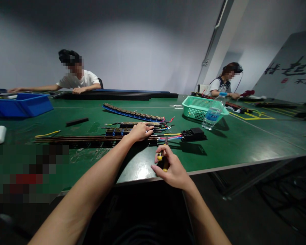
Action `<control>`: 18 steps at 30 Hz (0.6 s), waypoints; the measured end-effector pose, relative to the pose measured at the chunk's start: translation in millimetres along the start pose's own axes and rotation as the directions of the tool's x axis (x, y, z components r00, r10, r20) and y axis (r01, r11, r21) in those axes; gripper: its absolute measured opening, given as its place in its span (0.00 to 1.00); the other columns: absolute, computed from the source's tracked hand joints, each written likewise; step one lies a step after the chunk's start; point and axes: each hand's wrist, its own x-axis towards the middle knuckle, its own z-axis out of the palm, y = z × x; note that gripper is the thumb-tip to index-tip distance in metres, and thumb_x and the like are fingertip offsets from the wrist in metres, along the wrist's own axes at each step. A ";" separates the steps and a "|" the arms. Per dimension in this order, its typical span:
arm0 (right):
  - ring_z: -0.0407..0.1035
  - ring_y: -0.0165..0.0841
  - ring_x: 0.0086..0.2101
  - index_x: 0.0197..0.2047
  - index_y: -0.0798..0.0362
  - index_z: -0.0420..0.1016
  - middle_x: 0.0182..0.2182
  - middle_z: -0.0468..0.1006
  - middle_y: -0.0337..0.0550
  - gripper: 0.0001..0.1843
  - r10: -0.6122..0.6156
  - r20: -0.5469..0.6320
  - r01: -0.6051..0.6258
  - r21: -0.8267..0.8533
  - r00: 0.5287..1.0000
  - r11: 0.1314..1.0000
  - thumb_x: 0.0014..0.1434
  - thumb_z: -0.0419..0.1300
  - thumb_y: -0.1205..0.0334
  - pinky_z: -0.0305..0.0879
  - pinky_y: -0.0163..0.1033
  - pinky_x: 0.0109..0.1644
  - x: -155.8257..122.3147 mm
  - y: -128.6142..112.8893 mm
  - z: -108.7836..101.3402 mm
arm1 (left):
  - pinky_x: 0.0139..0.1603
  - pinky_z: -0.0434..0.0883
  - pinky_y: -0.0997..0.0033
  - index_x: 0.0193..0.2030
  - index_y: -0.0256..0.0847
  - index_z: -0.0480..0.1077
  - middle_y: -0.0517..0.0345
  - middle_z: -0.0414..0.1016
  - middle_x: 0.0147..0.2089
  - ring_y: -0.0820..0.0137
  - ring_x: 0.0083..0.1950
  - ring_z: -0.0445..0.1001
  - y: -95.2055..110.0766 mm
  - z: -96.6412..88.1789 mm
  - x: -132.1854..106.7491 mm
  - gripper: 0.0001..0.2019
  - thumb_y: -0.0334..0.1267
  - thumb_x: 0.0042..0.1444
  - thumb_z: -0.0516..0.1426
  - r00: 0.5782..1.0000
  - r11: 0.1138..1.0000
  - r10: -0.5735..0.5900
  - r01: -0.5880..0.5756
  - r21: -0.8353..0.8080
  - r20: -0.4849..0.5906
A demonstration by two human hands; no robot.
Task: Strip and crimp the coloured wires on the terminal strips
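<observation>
My left hand lies flat, fingers stretched, on the right end of several long dark strips with copper-coloured contacts on the green table. Coloured wires run from the strip ends to a small black block. My right hand is closed round a screwdriver with a yellow and black handle, its tip pointing up towards the strip ends and wires.
Another contact strip on a blue base lies further back. A green basket and a water bottle stand to the right, a blue bin at left. Two other people sit at the far side. The table edge runs just under my right hand.
</observation>
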 end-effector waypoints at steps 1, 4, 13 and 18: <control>0.67 0.29 0.30 0.45 0.47 0.64 0.33 0.74 0.36 0.17 0.046 -0.039 -0.041 0.103 0.998 0.994 0.57 0.66 0.58 0.65 0.34 0.35 1.5 0.8 0.6 | 0.66 0.65 0.53 0.64 0.52 0.72 0.52 0.67 0.69 0.52 0.69 0.65 -0.3 0.2 -0.2 0.21 0.48 0.68 0.51 1.000 1.000 0.006 -0.006 -0.002 -0.005; 0.64 0.27 0.24 0.36 0.48 0.60 0.23 0.69 0.31 0.18 0.213 -0.235 -0.109 0.391 0.948 0.914 0.60 0.65 0.48 0.61 0.31 0.30 8.3 4.9 2.1 | 0.66 0.65 0.53 0.64 0.52 0.72 0.51 0.67 0.69 0.52 0.68 0.65 -0.8 0.6 -0.9 0.21 0.50 0.69 0.50 1.000 1.000 0.016 -0.016 -0.001 -0.006; 0.66 0.27 0.24 0.36 0.49 0.65 0.20 0.71 0.31 0.22 0.359 -0.442 -0.010 0.619 0.822 0.785 0.57 0.66 0.41 0.64 0.32 0.33 11.8 2.3 8.0 | 0.62 0.67 0.44 0.66 0.54 0.69 0.50 0.64 0.71 0.47 0.69 0.63 1.2 -2.5 -3.4 0.23 0.50 0.70 0.47 1.000 0.999 0.010 -0.011 0.035 0.022; 0.69 0.29 0.26 0.46 0.49 0.71 0.27 0.76 0.36 0.13 0.137 -0.371 -0.077 0.174 0.918 0.982 0.60 0.65 0.54 0.62 0.33 0.31 -15.2 -7.3 19.4 | 0.62 0.66 0.43 0.67 0.55 0.67 0.50 0.64 0.71 0.47 0.70 0.62 0.4 -1.4 -1.6 0.23 0.51 0.69 0.47 0.999 0.999 0.002 -0.004 0.045 0.032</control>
